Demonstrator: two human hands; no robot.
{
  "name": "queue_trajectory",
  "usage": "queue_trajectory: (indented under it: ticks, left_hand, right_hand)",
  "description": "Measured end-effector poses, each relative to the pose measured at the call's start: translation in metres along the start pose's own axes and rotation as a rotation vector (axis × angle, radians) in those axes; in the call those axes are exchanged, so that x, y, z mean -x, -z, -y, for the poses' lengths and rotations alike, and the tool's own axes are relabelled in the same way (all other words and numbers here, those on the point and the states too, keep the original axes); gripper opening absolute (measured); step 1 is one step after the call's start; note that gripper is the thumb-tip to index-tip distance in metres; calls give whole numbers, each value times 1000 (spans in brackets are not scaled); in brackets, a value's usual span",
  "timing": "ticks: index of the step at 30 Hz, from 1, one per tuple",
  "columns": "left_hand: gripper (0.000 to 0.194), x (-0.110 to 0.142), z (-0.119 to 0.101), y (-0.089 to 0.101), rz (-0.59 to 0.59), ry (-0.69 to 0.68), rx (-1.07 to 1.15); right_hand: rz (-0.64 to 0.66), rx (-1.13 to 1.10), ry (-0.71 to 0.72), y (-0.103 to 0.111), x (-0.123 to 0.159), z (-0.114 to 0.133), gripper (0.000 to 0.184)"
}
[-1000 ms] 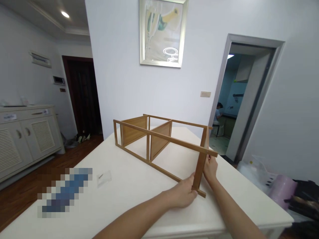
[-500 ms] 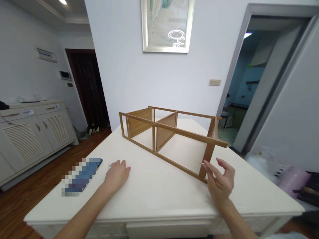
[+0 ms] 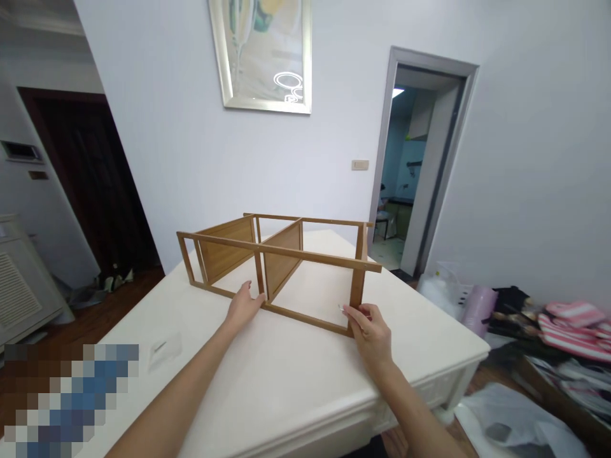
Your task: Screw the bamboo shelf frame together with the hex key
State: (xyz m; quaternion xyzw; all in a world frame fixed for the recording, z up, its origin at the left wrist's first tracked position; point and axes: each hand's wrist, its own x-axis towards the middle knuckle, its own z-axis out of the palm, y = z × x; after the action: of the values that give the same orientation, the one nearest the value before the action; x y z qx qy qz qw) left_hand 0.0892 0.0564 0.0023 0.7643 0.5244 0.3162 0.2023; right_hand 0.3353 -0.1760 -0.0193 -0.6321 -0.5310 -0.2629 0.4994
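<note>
A light-brown wooden shelf frame (image 3: pixel 310 256) with flat panels lies on its side on the white table (image 3: pixel 305 388). My left hand (image 3: pixel 242 306) is at its near lower rail by the middle upright, thumb and fingers apart; whether it presses on the rail I cannot tell. Near the frame's right end, my right hand (image 3: pixel 373 332) pinches a small thin metal piece (image 3: pixel 340 308) between thumb and finger, close to the end crosspiece (image 3: pixel 357 292). A small clear plastic bag (image 3: pixel 165 351) with a thin dark item inside lies left of my left forearm.
A blurred-out blue shape (image 3: pixel 79 394) covers the table's left corner. On the right floor are a pink roll (image 3: pixel 480 308), striped cloth (image 3: pixel 573 331), and a translucent plastic bag (image 3: pixel 520 416). Behind the table are a wall and a doorway (image 3: pixel 420 159); part of a person shows through it.
Both hands let go of the frame's right end. My left hand went to the table by the bag, then to the lower rail. My right hand, with the metal piece, came back to the end crosspiece.
</note>
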Motion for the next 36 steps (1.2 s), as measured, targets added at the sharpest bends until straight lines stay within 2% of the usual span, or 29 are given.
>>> queue_trajectory:
  ticks: [3,6,10,16,24,29,32,36]
  left_hand:
    - [45,-11,-16,-30,15,21,90]
    - [37,-8,-16,-43,49,-17,61]
    - [35,1,-12,-43,67,-56,6]
    - [36,3,-10,-40,117,-72,-46]
    - [31,9,-14,-39,152,-104,-91]
    - [25,19,-25,-39,146,-118,-105]
    - [25,27,-32,-41,151,-152,-161]
    - [38,35,-38,-45,158,-252,-217]
  right_hand:
    - [-37,-58,-88,1,-2,-3,23]
    - [-55,-197,-208,3,-4,-6,23]
    - [-95,-333,-316,9,-6,-4,21]
    - [-201,-380,-348,17,-6,3,18]
    - [-252,-298,-339,15,-5,0,22]
    - [-349,-178,-304,12,-8,-7,24]
    - [-328,-173,-348,11,-11,-15,29]
    - [-212,-150,-472,9,-17,-34,39]
